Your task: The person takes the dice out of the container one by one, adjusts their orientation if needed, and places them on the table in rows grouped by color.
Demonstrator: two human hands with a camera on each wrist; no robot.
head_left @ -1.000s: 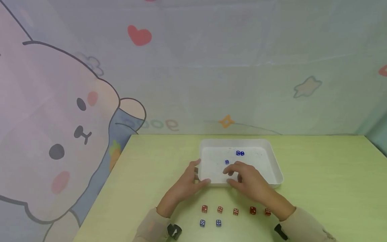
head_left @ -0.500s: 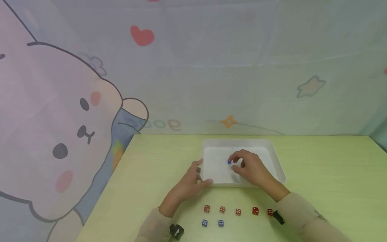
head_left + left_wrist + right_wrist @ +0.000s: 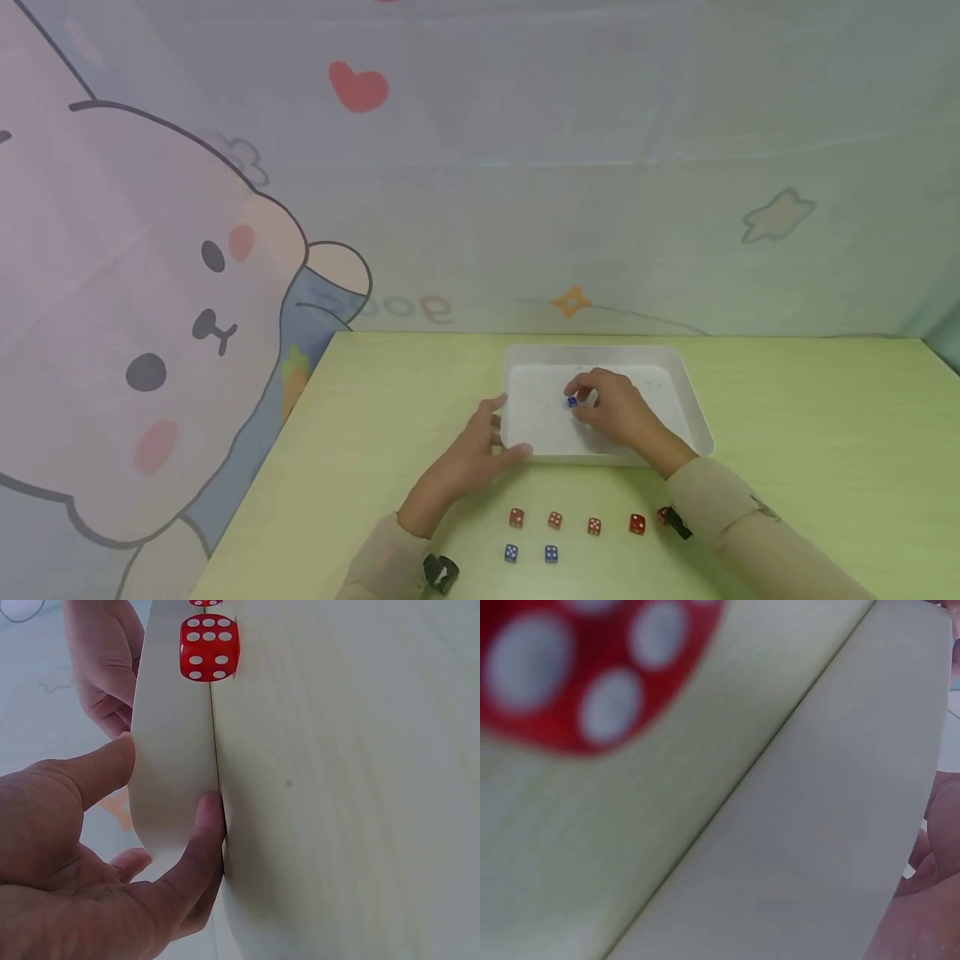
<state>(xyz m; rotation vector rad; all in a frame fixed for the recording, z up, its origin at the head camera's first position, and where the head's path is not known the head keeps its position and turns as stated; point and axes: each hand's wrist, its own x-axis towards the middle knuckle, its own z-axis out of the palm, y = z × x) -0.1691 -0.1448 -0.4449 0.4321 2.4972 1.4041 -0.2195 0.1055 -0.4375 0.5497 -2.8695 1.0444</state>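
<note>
A shallow white tray (image 3: 540, 458) stands on the table. My left hand (image 3: 468, 454) grips its near left corner, thumb at the front rim and fingers along the side wall. In the left wrist view, the fingertips of my left hand (image 3: 112, 877) lie against the outer wall. Reaching over the front rim, my right hand (image 3: 615, 408) has thumb and index finger at either side of a blue die (image 3: 572, 402) on the tray floor, pinching it. The right wrist view shows only part of my right hand (image 3: 941, 862) behind the tray wall.
In front of the tray lies a row of red dice, among them a red die (image 3: 555, 520) and one (image 3: 664, 516) partly covered by the black right wrist strap (image 3: 679, 523). Nearer me sit two blue dice, a left one (image 3: 512, 553) and a right one (image 3: 551, 553). A printed curtain hangs behind.
My right hand has moved from the front rim farther into the tray, and its fingers have closed around the blue die. Two farther blue dice became hidden behind it. The left hand stays put.
</note>
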